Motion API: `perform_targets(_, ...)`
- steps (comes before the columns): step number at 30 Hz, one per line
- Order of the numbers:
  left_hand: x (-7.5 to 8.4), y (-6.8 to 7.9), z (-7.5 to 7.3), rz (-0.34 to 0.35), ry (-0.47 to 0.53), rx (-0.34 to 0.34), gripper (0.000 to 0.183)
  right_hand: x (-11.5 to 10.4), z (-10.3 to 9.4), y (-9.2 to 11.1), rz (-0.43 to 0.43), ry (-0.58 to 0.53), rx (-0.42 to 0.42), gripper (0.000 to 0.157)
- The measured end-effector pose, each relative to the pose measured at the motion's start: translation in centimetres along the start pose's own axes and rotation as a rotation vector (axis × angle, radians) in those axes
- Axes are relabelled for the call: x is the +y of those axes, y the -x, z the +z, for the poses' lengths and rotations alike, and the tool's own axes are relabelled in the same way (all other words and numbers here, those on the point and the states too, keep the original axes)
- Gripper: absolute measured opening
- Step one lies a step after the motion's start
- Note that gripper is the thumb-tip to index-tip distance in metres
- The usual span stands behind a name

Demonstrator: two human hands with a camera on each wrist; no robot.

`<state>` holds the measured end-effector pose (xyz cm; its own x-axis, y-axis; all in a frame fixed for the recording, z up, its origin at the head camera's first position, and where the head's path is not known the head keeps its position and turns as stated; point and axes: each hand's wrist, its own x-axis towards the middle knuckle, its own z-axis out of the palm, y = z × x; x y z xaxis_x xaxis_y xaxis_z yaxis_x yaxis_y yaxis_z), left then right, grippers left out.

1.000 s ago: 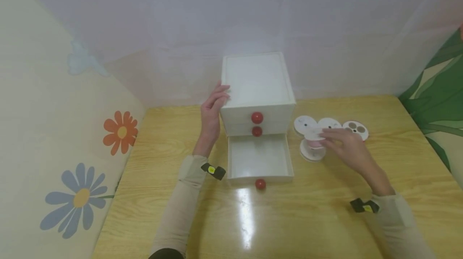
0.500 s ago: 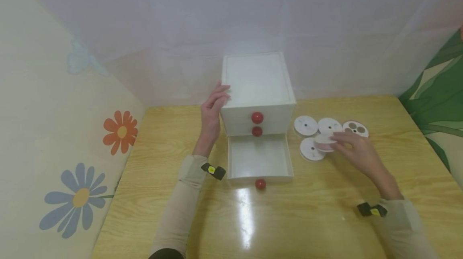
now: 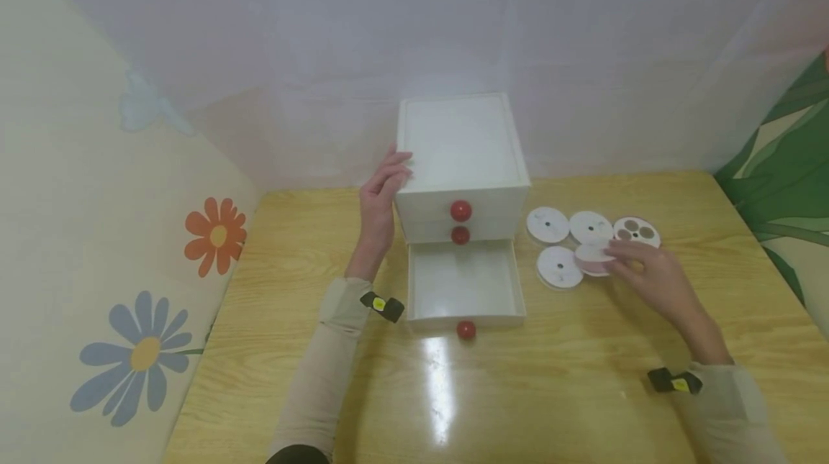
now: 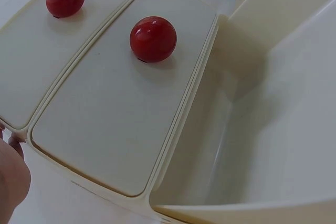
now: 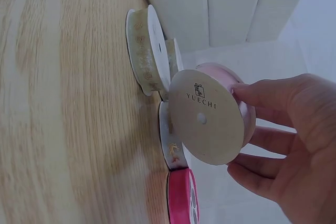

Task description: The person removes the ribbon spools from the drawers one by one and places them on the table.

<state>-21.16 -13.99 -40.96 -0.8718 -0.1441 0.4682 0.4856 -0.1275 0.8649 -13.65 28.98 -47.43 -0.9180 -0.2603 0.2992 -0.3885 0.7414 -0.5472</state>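
Observation:
My right hand grips a spool of pale pink ribbon by its rim, fingers and thumb around its edge. In the right wrist view, that spool is tilted, its white printed face showing. Close by on the table lie other ribbon spools: a gold-patterned one, a pale printed one and a bright pink one. My left hand rests on the left side and top edge of a white drawer cabinet. The cabinet's bottom drawer is pulled out, with nothing visible inside.
Two closed drawers with red knobs sit above the pulled-out one. The wooden table reaches back to a pale wall. A wall with painted flowers stands at the left, and green painted leaves are at the right.
My right hand has carried the pale pink spool to the right and lowered it beside the front-left spool, which is now uncovered. My left hand and the cabinet have not moved.

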Motion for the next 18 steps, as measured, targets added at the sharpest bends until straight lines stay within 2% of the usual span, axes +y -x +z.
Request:
perform_targets(9,-0.06,-0.06,0.03,-0.001,0.001,0.005,0.022,0.51,-0.25,0.44,0.020,0.023,-0.034,0.024)
perform_targets(18,0.00,-0.06,0.12,0.004,0.016,0.008,0.026,0.90,-0.16,0.74,-0.021,0.032,-0.035,0.025)
